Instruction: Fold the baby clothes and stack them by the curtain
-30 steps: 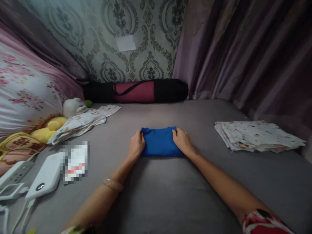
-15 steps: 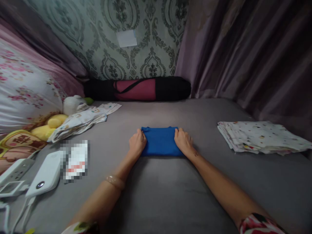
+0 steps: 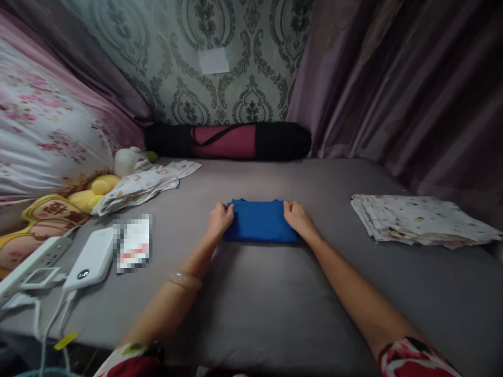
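A blue garment (image 3: 259, 222), folded into a flat rectangle, is on the grey bed sheet (image 3: 251, 293) in front of me. Its left edge is pinched by my left hand (image 3: 220, 219), thumb on top and fingers curled. My right hand (image 3: 299, 215) grips the right edge in the same way, near the far corner. What looks like a neckline shows along the far edge of the cloth. The fingertips under the fabric are hidden.
Folded patterned white cloth (image 3: 420, 220) lies at right, another printed cloth (image 3: 141, 188) at left. Beyond is a black-and-maroon long bag (image 3: 223, 141). Nearer on the left are a white power bank (image 3: 92, 256), a power strip (image 3: 39, 262), cables and plush toys (image 3: 92, 193).
My view has shifted slightly left and down. Both hands keep their grip on the blue garment, which stays folded and has barely changed.
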`<act>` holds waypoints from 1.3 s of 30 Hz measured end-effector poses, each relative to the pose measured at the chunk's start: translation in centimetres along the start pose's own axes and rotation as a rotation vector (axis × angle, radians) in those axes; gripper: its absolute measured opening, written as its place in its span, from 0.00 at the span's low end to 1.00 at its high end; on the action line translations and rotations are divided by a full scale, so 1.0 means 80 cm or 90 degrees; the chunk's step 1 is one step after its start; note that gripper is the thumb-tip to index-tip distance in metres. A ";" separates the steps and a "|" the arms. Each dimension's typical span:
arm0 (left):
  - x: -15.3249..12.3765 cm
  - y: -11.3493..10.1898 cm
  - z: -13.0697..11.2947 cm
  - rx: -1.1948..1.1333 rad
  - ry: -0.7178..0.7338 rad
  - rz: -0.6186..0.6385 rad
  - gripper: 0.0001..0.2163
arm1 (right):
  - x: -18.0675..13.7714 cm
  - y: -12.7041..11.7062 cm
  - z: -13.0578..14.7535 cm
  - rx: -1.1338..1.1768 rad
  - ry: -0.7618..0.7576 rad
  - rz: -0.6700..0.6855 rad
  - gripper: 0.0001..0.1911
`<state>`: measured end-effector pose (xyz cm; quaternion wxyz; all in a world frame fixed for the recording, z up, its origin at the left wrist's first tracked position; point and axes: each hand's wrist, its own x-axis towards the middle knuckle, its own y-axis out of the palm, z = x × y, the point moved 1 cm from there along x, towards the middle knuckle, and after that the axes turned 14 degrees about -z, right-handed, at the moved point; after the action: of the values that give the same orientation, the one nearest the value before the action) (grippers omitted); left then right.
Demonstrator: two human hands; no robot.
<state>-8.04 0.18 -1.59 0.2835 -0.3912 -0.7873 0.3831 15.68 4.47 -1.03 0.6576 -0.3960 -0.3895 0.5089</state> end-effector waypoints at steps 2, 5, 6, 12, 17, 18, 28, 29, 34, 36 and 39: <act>-0.005 -0.009 0.012 -0.063 -0.045 0.036 0.17 | -0.004 -0.006 -0.011 0.049 0.011 0.021 0.24; -0.023 -0.020 0.026 -0.101 -0.061 0.075 0.16 | -0.025 -0.016 -0.021 0.063 0.001 0.010 0.21; -0.030 -0.023 0.028 -0.105 -0.050 0.080 0.15 | -0.035 -0.018 -0.022 0.053 -0.007 0.002 0.20; -0.060 -0.020 0.034 -0.043 0.098 0.064 0.14 | -0.079 -0.024 -0.013 -0.079 -0.091 -0.032 0.19; -0.069 -0.016 0.037 0.125 0.246 0.027 0.16 | -0.084 -0.018 -0.016 -0.156 -0.137 -0.023 0.19; -0.070 -0.017 0.036 0.164 0.266 0.025 0.17 | -0.084 -0.018 -0.017 -0.159 -0.139 -0.019 0.19; -0.067 -0.032 0.037 0.239 0.369 0.107 0.20 | -0.078 -0.035 -0.024 -0.136 -0.164 0.053 0.18; -0.063 -0.035 0.040 0.205 0.370 0.117 0.20 | -0.074 -0.038 -0.025 -0.133 -0.173 0.059 0.18; -0.047 -0.042 0.018 0.103 0.390 0.000 0.16 | -0.056 -0.039 -0.004 -0.099 -0.231 -0.028 0.21; -0.045 -0.029 -0.008 0.083 0.418 -0.039 0.16 | -0.053 -0.028 0.021 -0.054 -0.318 -0.054 0.23; -0.045 0.005 -0.040 0.079 0.457 -0.009 0.17 | -0.057 -0.001 0.055 -0.019 -0.444 -0.043 0.25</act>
<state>-3.53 -1.43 -0.71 0.5676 -0.4775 -0.6155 0.2664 10.86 0.56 0.26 0.4951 -0.1948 -0.6111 0.5860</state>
